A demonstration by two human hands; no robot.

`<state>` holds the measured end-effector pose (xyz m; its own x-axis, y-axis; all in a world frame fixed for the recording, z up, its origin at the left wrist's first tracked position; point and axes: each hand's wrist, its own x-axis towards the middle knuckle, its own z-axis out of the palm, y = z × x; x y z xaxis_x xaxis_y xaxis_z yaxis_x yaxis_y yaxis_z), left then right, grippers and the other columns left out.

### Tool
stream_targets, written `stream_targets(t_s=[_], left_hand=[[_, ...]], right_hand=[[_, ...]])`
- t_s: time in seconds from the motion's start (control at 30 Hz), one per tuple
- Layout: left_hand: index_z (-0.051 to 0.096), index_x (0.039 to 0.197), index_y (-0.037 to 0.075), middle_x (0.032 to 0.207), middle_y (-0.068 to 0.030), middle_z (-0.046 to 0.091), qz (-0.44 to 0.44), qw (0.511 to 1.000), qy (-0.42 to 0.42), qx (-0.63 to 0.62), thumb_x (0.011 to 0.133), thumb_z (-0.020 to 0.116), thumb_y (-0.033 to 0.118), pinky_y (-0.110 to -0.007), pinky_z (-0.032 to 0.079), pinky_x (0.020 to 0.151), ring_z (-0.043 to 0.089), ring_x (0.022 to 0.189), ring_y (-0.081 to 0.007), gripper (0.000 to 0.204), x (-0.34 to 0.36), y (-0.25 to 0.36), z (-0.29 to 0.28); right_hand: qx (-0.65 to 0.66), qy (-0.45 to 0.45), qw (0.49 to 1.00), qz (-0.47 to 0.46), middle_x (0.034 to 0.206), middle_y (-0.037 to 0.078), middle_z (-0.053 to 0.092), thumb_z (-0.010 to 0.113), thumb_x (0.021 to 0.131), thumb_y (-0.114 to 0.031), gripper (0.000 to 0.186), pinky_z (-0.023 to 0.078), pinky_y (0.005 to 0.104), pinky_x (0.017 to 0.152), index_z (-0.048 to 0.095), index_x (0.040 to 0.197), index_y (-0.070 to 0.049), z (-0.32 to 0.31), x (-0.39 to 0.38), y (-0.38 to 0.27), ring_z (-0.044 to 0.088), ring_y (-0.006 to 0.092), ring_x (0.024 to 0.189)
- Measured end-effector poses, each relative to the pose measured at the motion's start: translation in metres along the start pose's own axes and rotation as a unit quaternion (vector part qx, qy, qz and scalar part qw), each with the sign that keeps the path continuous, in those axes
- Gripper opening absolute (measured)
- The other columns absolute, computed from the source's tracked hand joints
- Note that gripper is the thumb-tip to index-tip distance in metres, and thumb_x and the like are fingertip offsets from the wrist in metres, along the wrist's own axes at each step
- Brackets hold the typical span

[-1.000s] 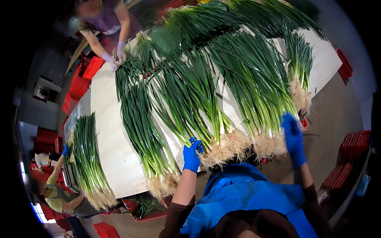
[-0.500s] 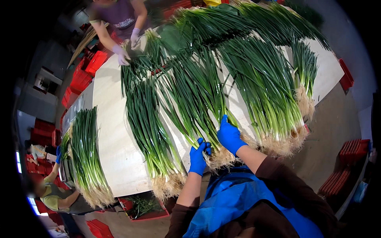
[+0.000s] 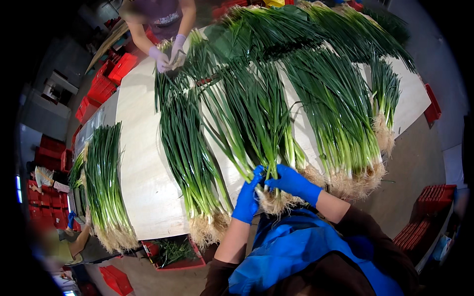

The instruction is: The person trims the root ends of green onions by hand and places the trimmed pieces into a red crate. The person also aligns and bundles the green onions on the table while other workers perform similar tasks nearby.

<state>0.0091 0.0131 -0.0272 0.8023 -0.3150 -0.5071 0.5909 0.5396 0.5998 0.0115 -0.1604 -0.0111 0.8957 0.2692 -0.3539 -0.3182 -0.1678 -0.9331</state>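
Note:
Both of my hands wear blue gloves at the table's near edge. My left hand [image 3: 248,197] is closed around the lower stems of green onions [image 3: 270,133], above their pale, stringy roots [image 3: 277,201]. Just to its right, my right hand [image 3: 295,183] grips the same stems, fingers curled near the other hand. Their long leaves stretch away across the pale board [image 3: 140,163]. More onions lie in bunches to the left [image 3: 183,143] and right [image 3: 331,128], roots toward me. A blue apron [image 3: 276,251] covers my front below.
A co-worker [image 3: 160,19] in lavender gloves handles onions across the table; another [image 3: 71,241] works at the far left by a bunch [image 3: 106,187]. Red crates stand along the left [image 3: 101,86] and lower right [image 3: 424,212]. A red bin [image 3: 173,257] of leaves sits under the table edge.
My right hand has come from the right-hand bunch to the middle stems beside my left hand, which has stayed closed on them. The co-worker's hands opposite have shifted rightward in view.

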Motion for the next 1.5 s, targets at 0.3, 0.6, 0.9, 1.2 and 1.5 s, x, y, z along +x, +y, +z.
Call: stream_targets(t_s=[0.3, 0.6, 0.9, 1.2, 1.5], left_hand=[[0.045, 0.13, 0.0, 0.116, -0.012, 0.058, -0.041, 0.997, -0.039, 0.054, 0.087, 0.059, 0.003, -0.031, 0.047, 0.089, 0.059, 0.102, -0.0213, 0.046, 0.003, -0.014, -0.002], [0.048, 0.123, -0.002, 0.105, -0.0135, 0.062, -0.047, 0.994, -0.074, 0.071, 0.084, 0.064, 0.005, -0.034, 0.052, 0.081, 0.062, 0.094, -0.0217, 0.043, -0.014, -0.01, 0.016], [0.043, 0.13, -0.003, 0.105, -0.0141, 0.062, -0.01, 0.992, -0.094, 0.085, 0.081, 0.063, 0.006, -0.037, 0.045, 0.092, 0.06, 0.101, -0.0258, 0.054, -0.055, -0.004, 0.015], [0.043, 0.129, -0.006, 0.094, -0.0113, 0.061, 0.042, 0.998, -0.053, -0.015, 0.083, 0.062, 0.01, -0.045, 0.049, 0.089, 0.061, 0.091, -0.0248, 0.052, -0.054, 0.025, -0.002], [0.049, 0.124, 0.0, 0.11, -0.014, 0.061, -0.014, 0.998, 0.055, -0.023, 0.088, 0.055, 0.007, -0.036, 0.051, 0.084, 0.061, 0.096, -0.0245, 0.037, -0.037, -0.024, -0.052]], right_hand=[[-0.188, -0.127, 0.974, 0.007, 0.109, 0.019, 0.062, 0.068, 0.081, -0.037, 0.057, 0.05, 0.0352, 0.08, 0.05, 0.124, -0.003, -0.009, -0.005, -0.01, 0.063, 0.0264, 0.095], [0.183, 0.141, 0.965, 0.128, 0.101, 0.011, 0.062, 0.068, 0.082, -0.029, 0.048, 0.05, 0.0297, 0.072, 0.054, 0.115, 0.002, -0.035, 0.028, -0.017, 0.06, 0.0162, 0.089], [0.211, 0.048, 0.974, -0.063, 0.116, 0.011, 0.056, 0.066, 0.083, -0.011, 0.052, 0.043, 0.031, 0.09, 0.043, 0.128, 0.001, 0.016, 0.053, -0.072, 0.054, 0.0181, 0.104], [-0.001, -0.022, 0.996, -0.089, 0.109, 0.016, 0.059, 0.061, 0.086, -0.046, 0.064, 0.045, 0.0326, 0.087, 0.047, 0.125, 0.003, 0.044, 0.09, -0.119, 0.054, 0.0195, 0.101], [0.101, -0.077, 0.974, 0.187, 0.092, 0.007, 0.063, 0.068, 0.083, -0.032, 0.035, 0.048, 0.0294, 0.068, 0.063, 0.103, -0.003, 0.048, 0.043, -0.001, 0.059, 0.0156, 0.082]])
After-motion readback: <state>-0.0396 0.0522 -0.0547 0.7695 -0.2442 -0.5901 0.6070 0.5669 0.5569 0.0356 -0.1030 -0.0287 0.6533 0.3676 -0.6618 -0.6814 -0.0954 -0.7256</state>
